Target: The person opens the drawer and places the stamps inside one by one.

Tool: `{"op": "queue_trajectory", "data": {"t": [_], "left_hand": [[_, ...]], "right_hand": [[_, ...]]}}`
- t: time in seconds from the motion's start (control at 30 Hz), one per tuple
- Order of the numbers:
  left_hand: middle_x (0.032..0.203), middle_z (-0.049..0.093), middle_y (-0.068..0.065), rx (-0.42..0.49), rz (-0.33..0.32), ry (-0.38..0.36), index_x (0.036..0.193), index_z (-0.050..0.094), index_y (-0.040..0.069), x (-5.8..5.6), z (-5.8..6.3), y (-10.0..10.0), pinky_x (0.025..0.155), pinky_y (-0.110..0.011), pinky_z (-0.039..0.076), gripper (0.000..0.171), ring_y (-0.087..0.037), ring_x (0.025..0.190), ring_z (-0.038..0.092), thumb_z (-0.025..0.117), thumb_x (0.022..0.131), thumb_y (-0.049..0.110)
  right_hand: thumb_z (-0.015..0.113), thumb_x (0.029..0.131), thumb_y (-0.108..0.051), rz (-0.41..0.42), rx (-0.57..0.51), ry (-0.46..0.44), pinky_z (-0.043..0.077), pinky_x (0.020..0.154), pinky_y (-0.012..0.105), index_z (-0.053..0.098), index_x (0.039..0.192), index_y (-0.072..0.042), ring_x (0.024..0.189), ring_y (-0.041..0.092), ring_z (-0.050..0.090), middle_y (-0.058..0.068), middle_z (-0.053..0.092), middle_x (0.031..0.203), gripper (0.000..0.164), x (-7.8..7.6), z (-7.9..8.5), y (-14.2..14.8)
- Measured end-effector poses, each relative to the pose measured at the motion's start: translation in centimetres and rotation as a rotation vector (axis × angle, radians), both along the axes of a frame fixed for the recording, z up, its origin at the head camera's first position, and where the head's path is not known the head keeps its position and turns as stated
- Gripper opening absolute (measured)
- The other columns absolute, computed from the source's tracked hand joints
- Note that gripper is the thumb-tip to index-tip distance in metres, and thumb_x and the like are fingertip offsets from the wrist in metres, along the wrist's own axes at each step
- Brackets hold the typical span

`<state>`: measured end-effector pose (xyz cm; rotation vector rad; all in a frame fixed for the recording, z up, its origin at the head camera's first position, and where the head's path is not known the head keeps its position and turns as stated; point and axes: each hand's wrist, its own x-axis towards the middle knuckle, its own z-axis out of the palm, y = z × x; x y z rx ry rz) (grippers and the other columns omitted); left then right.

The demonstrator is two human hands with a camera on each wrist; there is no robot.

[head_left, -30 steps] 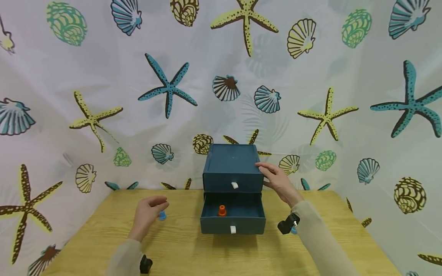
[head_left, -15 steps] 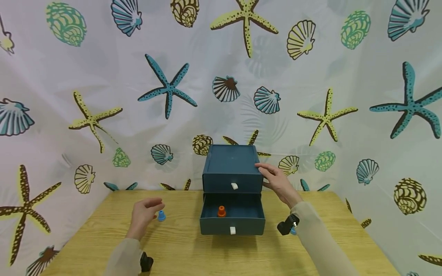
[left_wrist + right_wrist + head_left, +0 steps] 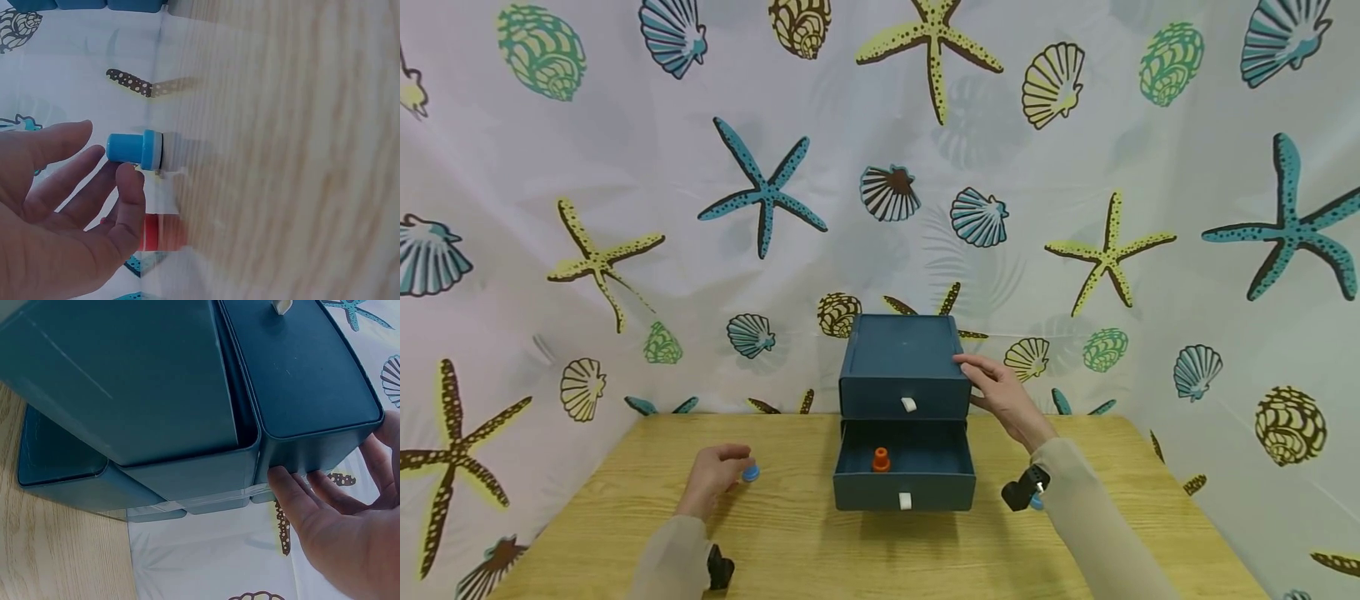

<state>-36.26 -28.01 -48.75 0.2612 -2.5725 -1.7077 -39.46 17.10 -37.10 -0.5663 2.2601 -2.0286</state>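
A small blue stamp-like piece (image 3: 128,149) with a wider, pale-ringed base stands on the table. My left hand (image 3: 715,477) is beside it, thumb and fingers spread around its near end, fingertips close to it in the left wrist view. A red piece (image 3: 150,234) shows partly behind those fingers. My right hand (image 3: 1003,400) rests at the upper right edge of a dark blue drawer cabinet (image 3: 904,346), one finger on top and straight fingertips (image 3: 281,478) against its side. The drawer (image 3: 905,492) under the top one is pulled out, with an orange piece (image 3: 881,460) inside.
Another blue piece (image 3: 1037,502) lies on the wooden table (image 3: 790,550) to the right, mostly behind the right wrist camera (image 3: 1025,488). A white cloth (image 3: 775,283) with starfish and shells hangs behind the cabinet. A closed drawer (image 3: 59,453) sits beneath the pulled-out one.
My left hand has drifted slightly left, then lowered toward the blue piece, which it overlaps more now. The right hand, the cabinet and the pulled-out drawer stay as they were.
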Motion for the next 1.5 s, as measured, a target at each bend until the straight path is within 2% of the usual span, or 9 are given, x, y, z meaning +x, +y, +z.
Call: {"op": "queue_trajectory", "data": {"t": [0.17,0.43,0.57,0.73,0.9,1.1,1.27,1.5], "left_hand": [[0.141,0.043,-0.033,0.025,-0.039,-0.006,0.139,0.045,-0.011,-0.1,-0.3,0.2,0.090,-0.045,0.052,0.044,-0.041,0.119,0.051,0.049,0.100,0.008],[0.140,0.043,-0.033,0.038,-0.043,-0.037,0.138,0.045,-0.011,-0.2,-0.2,0.5,0.086,-0.041,0.055,0.044,-0.041,0.117,0.052,0.050,0.098,0.004],[0.136,0.045,-0.032,0.049,-0.043,-0.046,0.136,0.048,-0.011,-0.1,-0.4,0.6,0.085,-0.040,0.056,0.042,-0.038,0.113,0.054,0.052,0.096,0.001],[0.130,0.052,-0.029,0.019,-0.029,-0.067,0.132,0.052,-0.011,-0.2,-0.6,0.6,0.081,-0.037,0.055,0.040,-0.032,0.107,0.056,0.056,0.094,0.001],[0.129,0.055,-0.028,-0.003,-0.031,-0.080,0.129,0.056,-0.010,-0.4,-0.6,0.6,0.080,-0.037,0.054,0.039,-0.033,0.108,0.057,0.061,0.093,0.003],[0.132,0.054,-0.026,0.010,-0.045,-0.083,0.133,0.055,-0.007,-0.5,-0.2,0.8,0.078,-0.037,0.050,0.043,-0.030,0.107,0.058,0.062,0.094,0.010],[0.130,0.057,-0.024,0.028,-0.054,-0.065,0.137,0.052,-0.005,-0.3,0.0,1.4,0.077,-0.039,0.054,0.046,-0.026,0.101,0.064,0.060,0.097,0.015],[0.131,0.058,-0.022,0.023,-0.095,-0.026,0.141,0.050,0.001,0.0,1.0,2.6,0.089,-0.047,0.055,0.046,-0.033,0.110,0.063,0.056,0.101,0.024]], "right_hand": [[0.048,0.105,-0.029,-0.002,-0.005,-0.003,0.034,0.112,0.057,0.048,0.144,-0.009,0.148,0.035,0.025,0.012,0.028,0.159,0.044,0.1,0.1,0.0],[0.048,0.105,-0.028,-0.005,-0.011,-0.010,0.034,0.112,0.057,0.049,0.144,-0.008,0.148,0.034,0.025,0.012,0.029,0.159,0.043,0.2,0.2,-0.1],[0.048,0.105,-0.028,-0.005,-0.005,-0.010,0.034,0.112,0.058,0.049,0.144,-0.009,0.148,0.034,0.024,0.012,0.029,0.159,0.043,0.2,0.1,-0.1],[0.047,0.105,-0.028,-0.001,-0.001,-0.009,0.033,0.112,0.058,0.048,0.144,-0.008,0.149,0.035,0.023,0.012,0.028,0.160,0.043,0.2,0.0,-0.1],[0.047,0.105,-0.029,0.000,-0.003,-0.010,0.033,0.112,0.058,0.048,0.145,-0.009,0.149,0.035,0.024,0.012,0.027,0.160,0.044,0.2,0.0,0.0],[0.048,0.105,-0.029,0.005,-0.014,-0.004,0.033,0.113,0.057,0.048,0.144,-0.009,0.149,0.034,0.024,0.011,0.029,0.159,0.044,0.2,0.2,0.2],[0.049,0.104,-0.030,0.005,-0.005,-0.013,0.034,0.113,0.056,0.049,0.144,-0.010,0.148,0.033,0.027,0.011,0.030,0.159,0.044,0.2,0.3,0.2],[0.049,0.104,-0.029,-0.012,-0.012,-0.010,0.034,0.112,0.057,0.051,0.143,-0.010,0.146,0.032,0.030,0.011,0.032,0.158,0.043,0.0,0.2,0.1]]}}
